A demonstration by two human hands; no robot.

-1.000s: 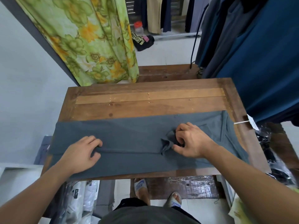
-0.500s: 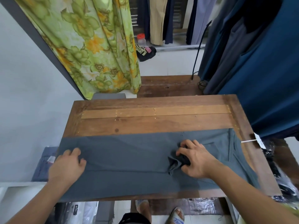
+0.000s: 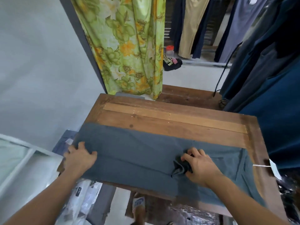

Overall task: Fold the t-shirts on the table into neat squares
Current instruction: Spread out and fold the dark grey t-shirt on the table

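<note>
While the left hand (image 3: 80, 157) clutches the t-shirt (image 3: 138, 153) end, the right hand (image 3: 200, 166) — curled — pinches a fold

Soft, even daylight, shadows weak and diffuse — a faint sheen lay on the table (image 3: 178, 118) planks. Motion blur smeared the lower edges; wide-angle distortion bent the wall (image 3: 35, 65) and hanging clothes (image 3: 269, 82).
</note>
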